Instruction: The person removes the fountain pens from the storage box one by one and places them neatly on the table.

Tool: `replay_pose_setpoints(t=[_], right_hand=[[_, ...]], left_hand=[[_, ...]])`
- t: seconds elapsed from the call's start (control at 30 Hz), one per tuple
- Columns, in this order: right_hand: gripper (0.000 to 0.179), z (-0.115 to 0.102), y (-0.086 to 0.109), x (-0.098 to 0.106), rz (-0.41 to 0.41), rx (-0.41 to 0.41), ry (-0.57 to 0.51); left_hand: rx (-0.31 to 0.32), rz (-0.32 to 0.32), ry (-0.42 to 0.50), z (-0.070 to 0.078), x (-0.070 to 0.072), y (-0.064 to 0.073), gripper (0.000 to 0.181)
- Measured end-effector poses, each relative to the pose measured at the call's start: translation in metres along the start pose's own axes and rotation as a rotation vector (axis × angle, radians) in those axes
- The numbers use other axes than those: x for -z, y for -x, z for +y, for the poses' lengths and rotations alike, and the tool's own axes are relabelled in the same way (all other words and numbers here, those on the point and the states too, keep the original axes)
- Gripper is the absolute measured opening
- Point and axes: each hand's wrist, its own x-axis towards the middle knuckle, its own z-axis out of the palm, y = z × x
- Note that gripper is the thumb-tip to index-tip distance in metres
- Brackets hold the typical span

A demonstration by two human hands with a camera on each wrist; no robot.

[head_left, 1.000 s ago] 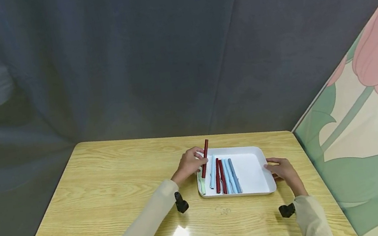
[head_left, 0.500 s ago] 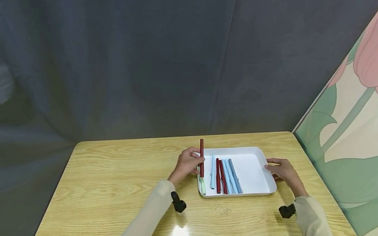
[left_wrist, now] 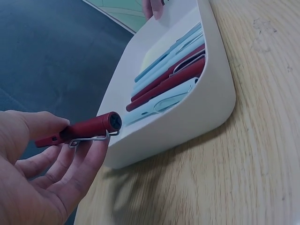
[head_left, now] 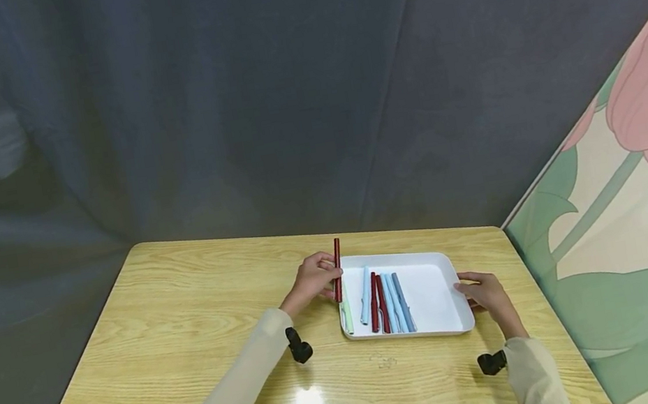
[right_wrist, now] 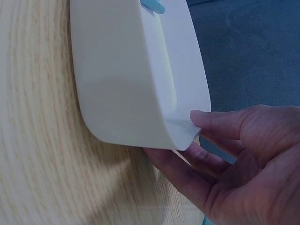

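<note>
Left hand pinched a red pen by the tray at ten o'clock; right hand gripped three o'clock, seemingly for steadiness.

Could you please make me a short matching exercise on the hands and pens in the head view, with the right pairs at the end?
Things
1. left hand
2. grey-blue pen
3. right hand
4. pale green pen

Place or state
A. grips the right end of the white tray
B. lies leftmost among the pens in the tray
C. holds a dark red pen
D. lies rightmost among the pens in the tray

Pairs: 1-C, 2-D, 3-A, 4-B
</note>
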Motion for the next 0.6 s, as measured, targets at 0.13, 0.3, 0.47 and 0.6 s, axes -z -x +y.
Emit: replay_pose_setpoints(t=[0.13,0.3,0.47,0.6], right_hand=[[0.049,0.0,-0.001,-0.001,0.004,0.002,0.002],[0.049,0.0,-0.003,0.0,0.02,-0.006,0.0],[0.048,0.001,-0.004,0.001,0.036,-0.009,-0.005],[0.048,0.002,-0.004,0.001,0.045,-0.01,-0.011]], left_hand=[[-0.007,0.006,-0.018,-0.002,0.008,0.002,0.035],[0.007,0.022,-0.024,-0.004,0.016,0.002,0.034],[0.011,0.039,-0.046,-0.009,0.021,-0.001,0.033],[0.015,0.06,-0.07,-0.012,0.025,-0.002,0.033]])
